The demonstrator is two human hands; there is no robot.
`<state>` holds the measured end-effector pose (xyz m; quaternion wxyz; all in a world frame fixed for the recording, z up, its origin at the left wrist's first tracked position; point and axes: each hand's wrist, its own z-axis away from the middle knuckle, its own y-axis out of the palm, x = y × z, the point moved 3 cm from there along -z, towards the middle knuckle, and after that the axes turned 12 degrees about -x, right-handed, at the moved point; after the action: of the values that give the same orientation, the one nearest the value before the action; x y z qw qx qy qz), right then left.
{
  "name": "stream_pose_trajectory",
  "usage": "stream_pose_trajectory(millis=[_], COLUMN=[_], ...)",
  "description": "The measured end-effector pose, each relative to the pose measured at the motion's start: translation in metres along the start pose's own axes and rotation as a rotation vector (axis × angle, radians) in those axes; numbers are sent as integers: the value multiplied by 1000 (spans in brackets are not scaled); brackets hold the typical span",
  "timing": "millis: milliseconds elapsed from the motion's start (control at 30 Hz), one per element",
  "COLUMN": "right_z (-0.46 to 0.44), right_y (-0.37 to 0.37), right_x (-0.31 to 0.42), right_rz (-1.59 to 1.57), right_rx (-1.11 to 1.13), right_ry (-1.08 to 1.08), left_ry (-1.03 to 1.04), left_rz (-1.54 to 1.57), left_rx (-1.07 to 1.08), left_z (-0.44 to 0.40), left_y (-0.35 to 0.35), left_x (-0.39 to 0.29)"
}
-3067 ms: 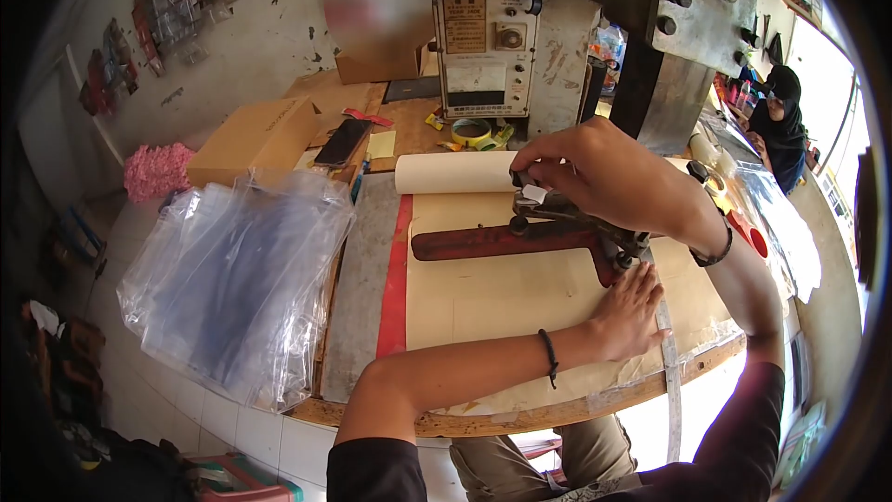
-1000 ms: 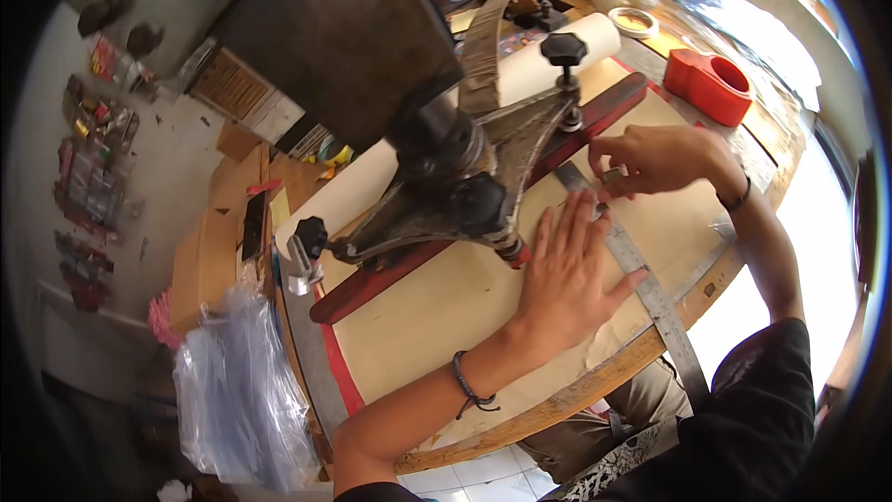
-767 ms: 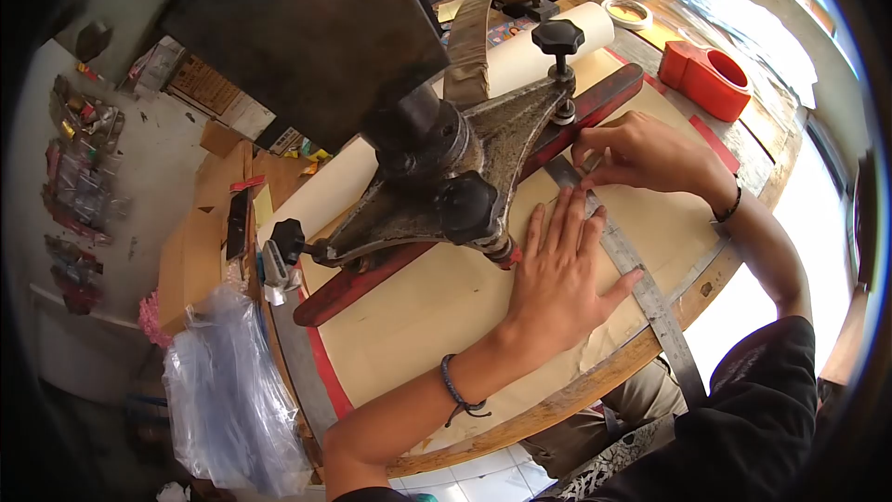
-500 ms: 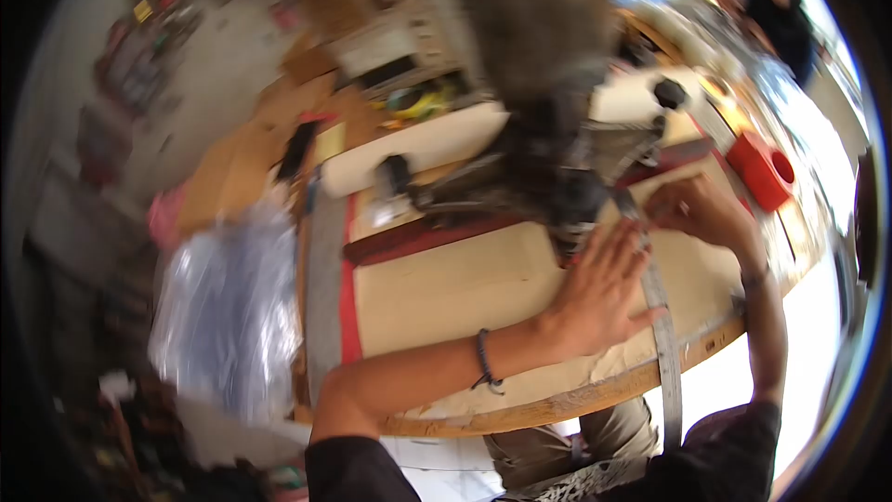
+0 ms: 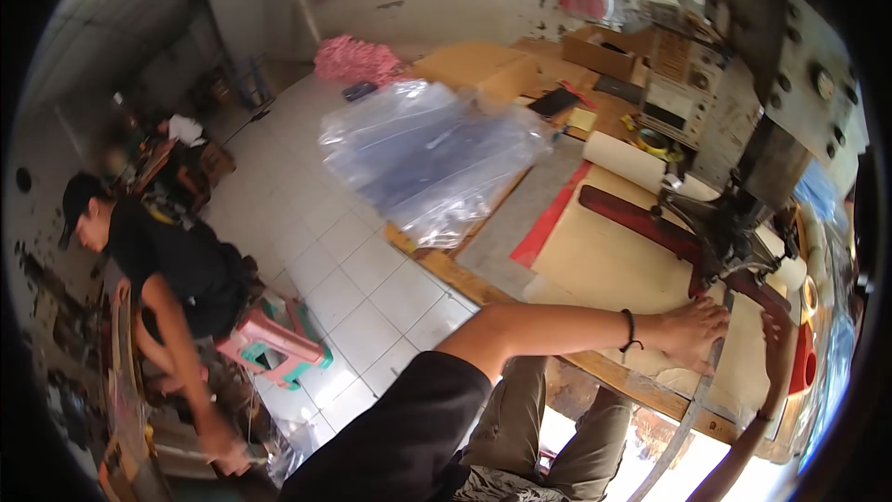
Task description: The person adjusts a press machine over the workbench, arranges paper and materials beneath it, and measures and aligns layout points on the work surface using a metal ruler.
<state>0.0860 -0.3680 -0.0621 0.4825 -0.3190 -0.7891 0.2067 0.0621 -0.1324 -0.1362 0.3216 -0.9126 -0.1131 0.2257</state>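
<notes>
My left hand [image 5: 689, 327], a dark bracelet at its wrist, lies with fingers spread on the tan sheet [image 5: 609, 260] and over a long grey strip [image 5: 692, 414]. The strip hangs down past the table's front edge. To the right of the strip is my right hand [image 5: 777, 342], seen from the side with its fingers slightly bent and apart; nothing shows in them. Just beyond my hands stands the dark metal head of a machine [image 5: 729, 223]. Its dark red bar [image 5: 641, 218] spans the sheet.
A white roll [image 5: 632, 160] lies behind the sheet, a red ring-shaped roll [image 5: 803, 360] at the right. Clear plastic bags [image 5: 437, 153] cover the table's left end. A co-worker in black [image 5: 177, 260] is at the left by a pink and green stool [image 5: 269, 344].
My view has swung left, bringing the floor and the co-worker into sight. My left hand stays on the strip; my right hand is beside it.
</notes>
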Motion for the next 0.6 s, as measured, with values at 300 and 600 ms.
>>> stream_pose_trajectory(millis=[300, 600], right_z=[-5, 8], right_y=[-84, -131], right_x=[-96, -103], right_rz=[323, 493], right_rx=[-69, -256], right_ry=[-187, -104], left_ry=[-42, -84], left_rz=[-50, -16], left_rx=[33, -29], left_z=[-3, -2], left_y=[-3, -8], left_x=[0, 2])
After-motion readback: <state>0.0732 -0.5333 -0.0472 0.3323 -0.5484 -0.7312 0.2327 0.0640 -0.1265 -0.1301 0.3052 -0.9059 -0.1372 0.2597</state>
